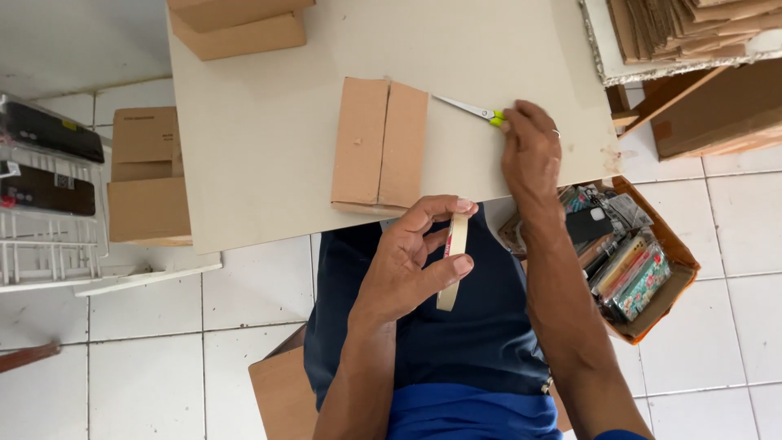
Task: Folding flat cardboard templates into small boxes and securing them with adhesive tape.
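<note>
From the head camera, looking straight down: an open cardboard box [652, 277] sits on the tiled floor just right of the right forearm, packed with flat colourful packets and a dark phone-like item. A white wire rack [41, 220], well left of both hands, holds dark flat packages.

The left hand [411, 261] hangs over the lap just below the table edge, thumb and fingers closed on a roll of beige tape [453, 261] held edge-on. The right hand [529, 151] reaches forward onto the pale table [269, 122], palm down, fingers curled over the green handles of a pair of scissors [476, 110]; the blades lie flat on the table and point left, away from the hand.

Between the two hands, just left of the blades and above the tape, lies a closed brown cardboard box [379, 145], its centre seam running lengthwise. More brown boxes [236, 24] stand at the far table edge, others [147, 175] left of the table, and flattened cardboard [692, 24] is stacked beyond the right hand.
</note>
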